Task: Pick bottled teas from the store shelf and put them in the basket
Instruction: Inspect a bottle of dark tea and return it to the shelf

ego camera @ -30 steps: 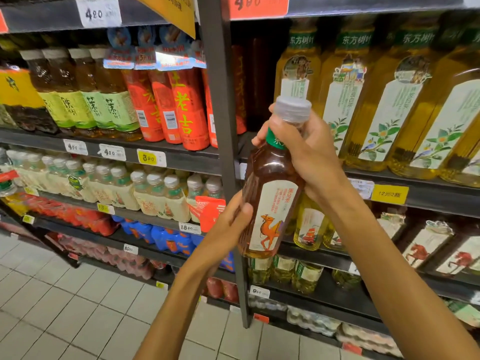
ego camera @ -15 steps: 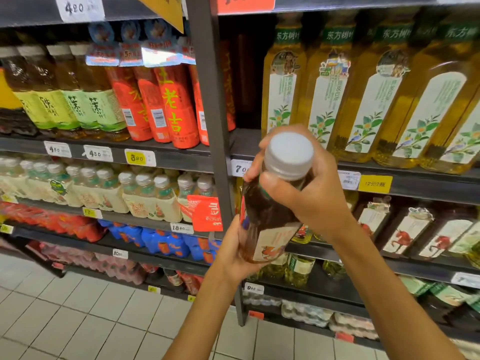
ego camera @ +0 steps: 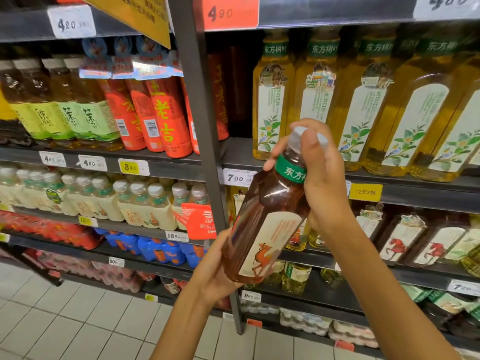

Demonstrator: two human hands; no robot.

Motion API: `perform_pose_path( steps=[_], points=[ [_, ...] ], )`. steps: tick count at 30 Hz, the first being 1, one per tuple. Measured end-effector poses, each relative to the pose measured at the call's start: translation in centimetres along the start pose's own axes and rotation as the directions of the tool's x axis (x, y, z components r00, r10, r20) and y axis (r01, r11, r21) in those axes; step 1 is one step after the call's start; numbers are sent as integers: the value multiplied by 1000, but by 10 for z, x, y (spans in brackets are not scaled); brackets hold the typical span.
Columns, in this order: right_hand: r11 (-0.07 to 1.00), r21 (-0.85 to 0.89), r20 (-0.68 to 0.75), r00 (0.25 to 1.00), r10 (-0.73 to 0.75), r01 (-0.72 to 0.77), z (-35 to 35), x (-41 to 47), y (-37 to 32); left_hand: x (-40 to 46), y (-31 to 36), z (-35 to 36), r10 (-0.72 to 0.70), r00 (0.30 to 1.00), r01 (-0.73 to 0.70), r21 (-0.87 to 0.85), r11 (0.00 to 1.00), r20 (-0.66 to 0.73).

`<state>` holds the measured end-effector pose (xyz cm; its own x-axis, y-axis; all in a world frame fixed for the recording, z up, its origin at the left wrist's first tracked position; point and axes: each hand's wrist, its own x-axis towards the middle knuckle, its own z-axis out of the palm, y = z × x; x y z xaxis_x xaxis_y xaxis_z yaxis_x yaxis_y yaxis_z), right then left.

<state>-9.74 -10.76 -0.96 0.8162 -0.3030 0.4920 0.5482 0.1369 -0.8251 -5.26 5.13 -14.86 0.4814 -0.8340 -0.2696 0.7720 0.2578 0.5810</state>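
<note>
Setting: store aisle with pale floor tiles below and dark metal shelves packed with drinks.
Left hand: low and nearest, fingers curled around the bottom of the brown tea bottle.
Right hand: higher, fingers and thumb wrapped around the bottle's neck, just under the white cap.
Bottle position: held in the air in front of the shelves, tilted with the cap up and to the right, camel label facing out.
Middle shelf, left: red bottles beside green-labelled ones.
Upper right shelf: yellow tea bottles in a row.
Price tags: a white one and a yellow one on the shelf edge.
</note>
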Motion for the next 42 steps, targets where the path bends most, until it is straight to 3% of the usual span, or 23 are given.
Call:
perform_pose_path(
  steps=[5, 10, 13, 16, 18, 25, 28, 32, 36, 39, 42],
  points=[
    [991, 4, -29, 991, 131, -131, 0, 14, -2, -2, -5, -2, 43, 995, -38, 61, 997, -92],
    [990, 21, 151, 979, 134, -139, -10, 26, -2, -7, -3, 9, 14, 1000, -14, 80, 997, -3],
    [967, 149, 176, 968, 178, -205, -16, 24, 4, -11, -1, 16, 26, 999, -30, 130, 991, 35],
    [918, 257, 143, 951, 274, -303, -24, 24, 10, -16, -1, 23, 88, 994, -60, 329, 942, -69],
    [890, 289, 114, 935, 335, -354, -28, 25, 14, -17, -1, 25, 102, 985, -44, 363, 931, -141],
    [828, 302, -6, 867, 498, -473, -32, 27, 24, -21, -2, 49, 254, 963, -232, 193, 953, -95],
    [767, 327, -1, 811, 584, -552, -37, 30, 25, -22, -6, 58, 298, 944, -265, 211, 941, -143],
    [732, 450, 0, 820, 573, -512, -47, 24, 34, -40, -13, 63, 313, 950, -311, 89, 946, -8],
    [718, 481, 16, 823, 567, -504, -54, 9, 47, -46, -10, 68, 289, 957, -289, 49, 956, 16],
    [670, 525, -44, 770, 637, -524, -55, 2, 54, -50, -9, 73, 222, 966, -216, -58, 975, 130],
    [649, 545, -90, 733, 674, -530, -54, -3, 61, -48, -10, 74, 103, 989, -90, -119, 989, 106]
  ],
)
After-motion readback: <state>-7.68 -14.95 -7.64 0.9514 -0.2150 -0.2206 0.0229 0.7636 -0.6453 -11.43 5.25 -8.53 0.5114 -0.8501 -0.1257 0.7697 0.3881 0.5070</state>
